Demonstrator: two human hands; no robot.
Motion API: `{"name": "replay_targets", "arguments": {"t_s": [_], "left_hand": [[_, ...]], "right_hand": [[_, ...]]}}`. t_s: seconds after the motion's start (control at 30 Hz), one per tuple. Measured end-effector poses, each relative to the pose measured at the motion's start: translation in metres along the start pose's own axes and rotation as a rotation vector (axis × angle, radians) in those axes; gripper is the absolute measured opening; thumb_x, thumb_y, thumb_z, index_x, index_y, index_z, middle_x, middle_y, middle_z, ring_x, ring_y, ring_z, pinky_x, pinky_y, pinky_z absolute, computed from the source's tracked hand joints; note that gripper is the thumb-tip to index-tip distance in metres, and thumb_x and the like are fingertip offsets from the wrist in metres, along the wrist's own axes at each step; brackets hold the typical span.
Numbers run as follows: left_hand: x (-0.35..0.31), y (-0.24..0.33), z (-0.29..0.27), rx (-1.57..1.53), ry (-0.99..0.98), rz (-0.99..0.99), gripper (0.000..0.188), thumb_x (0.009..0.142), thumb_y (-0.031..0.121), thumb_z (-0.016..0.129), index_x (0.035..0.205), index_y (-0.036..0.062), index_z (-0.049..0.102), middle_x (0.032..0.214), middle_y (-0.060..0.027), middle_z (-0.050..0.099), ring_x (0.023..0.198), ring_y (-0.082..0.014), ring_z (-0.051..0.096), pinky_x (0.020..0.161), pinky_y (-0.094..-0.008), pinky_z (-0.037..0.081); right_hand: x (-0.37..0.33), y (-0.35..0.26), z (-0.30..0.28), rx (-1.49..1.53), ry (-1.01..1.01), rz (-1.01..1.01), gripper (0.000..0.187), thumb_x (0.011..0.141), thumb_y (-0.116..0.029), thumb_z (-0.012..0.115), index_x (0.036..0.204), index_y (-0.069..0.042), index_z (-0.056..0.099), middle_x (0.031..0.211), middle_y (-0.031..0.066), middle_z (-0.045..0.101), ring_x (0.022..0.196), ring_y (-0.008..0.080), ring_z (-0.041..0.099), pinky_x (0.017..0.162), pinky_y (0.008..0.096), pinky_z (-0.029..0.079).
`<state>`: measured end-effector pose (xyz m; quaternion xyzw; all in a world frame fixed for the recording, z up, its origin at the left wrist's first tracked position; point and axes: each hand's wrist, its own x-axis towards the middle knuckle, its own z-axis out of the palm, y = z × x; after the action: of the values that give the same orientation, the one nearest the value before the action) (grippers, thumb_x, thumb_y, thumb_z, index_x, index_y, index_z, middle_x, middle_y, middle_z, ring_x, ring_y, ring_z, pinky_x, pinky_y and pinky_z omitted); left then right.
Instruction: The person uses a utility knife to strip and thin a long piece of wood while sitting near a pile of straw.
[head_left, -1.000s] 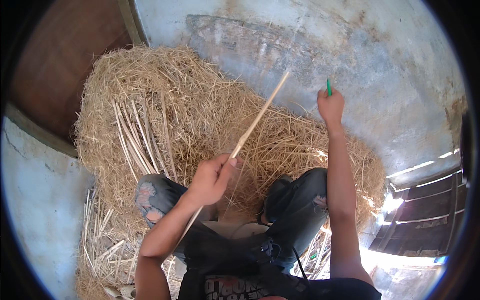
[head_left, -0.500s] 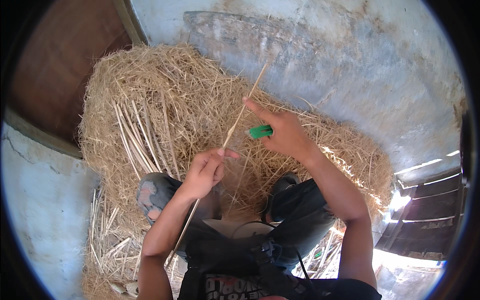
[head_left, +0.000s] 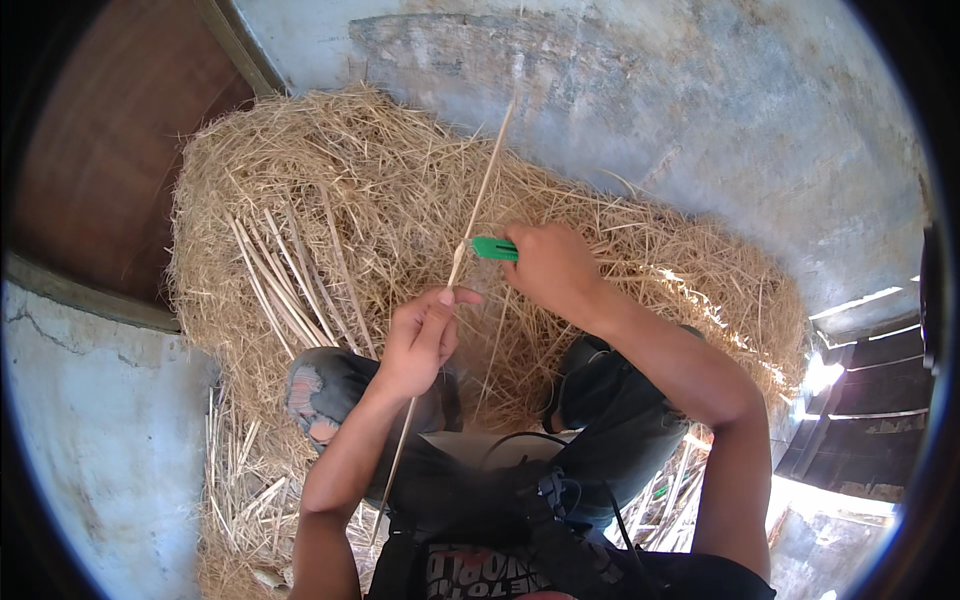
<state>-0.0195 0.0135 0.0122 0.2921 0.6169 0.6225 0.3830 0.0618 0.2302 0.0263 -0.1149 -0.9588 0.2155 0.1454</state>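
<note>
Pinching the stick [head_left: 483, 190] between thumb and fingers, the left hand [head_left: 422, 335] holds it steady, its index finger pointing off to the right. The right hand [head_left: 556, 268] is curled round a green cutter [head_left: 490, 248], whose tip points at the knot [head_left: 459, 255] just above the left hand's grip; whether an edge touches the stick is too small to tell. The stick slants up and away over the lap, its lower end running down past the left forearm and its upper end reaching in front of the wall [head_left: 700, 120].

The step in hand looks like setting the cutter to the knot to trim it. The next move seems to call for a firm left grip, a shallow stroke directed away from the thumb, and that index finger clear of the edge.

Farther out, beyond the knees, straw [head_left: 330, 150] lies heaped against the wall. Several loose sticks [head_left: 285, 295] rest on it near the left knee [head_left: 335, 385], and more scraps [head_left: 245, 480] are strewn at lower left.
</note>
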Motion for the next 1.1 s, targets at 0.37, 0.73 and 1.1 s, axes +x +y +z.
{"name": "replay_targets", "arguments": {"t_s": [0.37,0.73,1.1], "left_hand": [[-0.001,0.0,0.007,0.21,0.096,0.004,0.045,0.112,0.033,0.04,0.122,-0.0043,0.063,0.053,0.0077,0.036,0.045,-0.0025,0.034,0.045,-0.0223,0.027],[-0.026,0.004,0.016,0.131,-0.115,-0.004,0.043,0.112,0.031,0.04,0.121,-0.0037,0.064,0.053,0.007,0.037,0.045,-0.0023,0.033,0.045,-0.0225,0.027],[-0.012,-0.005,0.012,0.379,0.069,0.109,0.04,0.111,0.031,0.045,0.124,-0.0007,0.065,0.057,0.0084,0.039,0.05,-0.002,0.038,0.048,-0.0226,0.03]], "right_hand": [[0.022,0.008,-0.006,-0.237,-0.036,0.155,0.013,0.087,-0.01,0.062,0.094,-0.001,0.07,0.073,0.0204,0.07,0.07,0.0376,0.072,0.063,0.0483,0.057],[0.027,0.118,-0.087,-0.302,0.385,0.515,0.019,0.095,-0.018,0.062,0.09,0.0,0.067,0.078,0.02,0.07,0.073,0.0386,0.069,0.068,0.0493,0.056],[-0.007,0.008,-0.023,-0.175,-0.058,0.056,0.02,0.084,-0.011,0.071,0.102,-0.005,0.068,0.072,0.0167,0.069,0.067,0.0344,0.071,0.062,0.0466,0.056]]}}
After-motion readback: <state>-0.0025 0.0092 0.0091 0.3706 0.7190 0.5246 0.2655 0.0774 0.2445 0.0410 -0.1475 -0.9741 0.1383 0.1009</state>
